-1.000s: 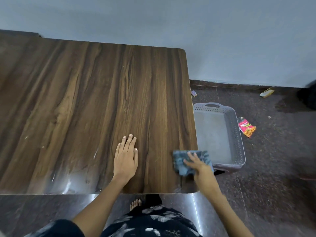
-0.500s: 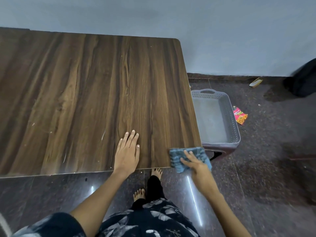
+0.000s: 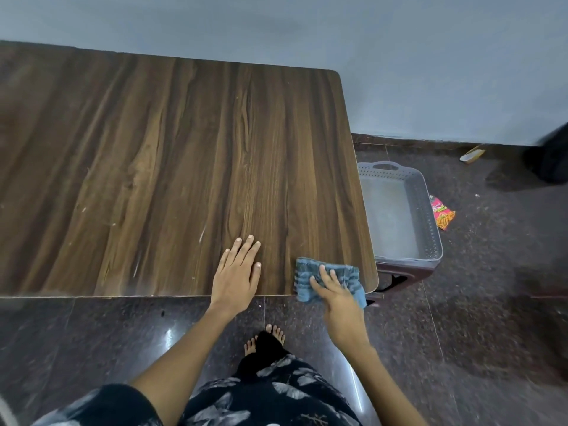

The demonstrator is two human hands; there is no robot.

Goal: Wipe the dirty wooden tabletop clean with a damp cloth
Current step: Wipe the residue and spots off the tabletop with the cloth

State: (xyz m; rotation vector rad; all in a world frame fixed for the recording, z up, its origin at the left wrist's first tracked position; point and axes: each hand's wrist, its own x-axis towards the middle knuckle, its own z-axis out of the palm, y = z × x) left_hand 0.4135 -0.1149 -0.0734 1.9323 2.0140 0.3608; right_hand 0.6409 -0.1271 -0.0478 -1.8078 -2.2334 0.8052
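I am seeing the wooden surface [image 3: 172, 167] running off the left edge, so its far-left end is cut off. My right hand [image 3: 335, 290] is covering the middle of the blue cloth [image 3: 307, 272], and I cannot tell whether its fingers are gripping or only pressing. The surface's right edge is hiding the left side of the grey basket [image 3: 430, 216]. The stool [image 3: 399, 273] beneath is mostly hidden. A dark object [image 3: 553, 155] at the right edge is blurring and getting cropped.
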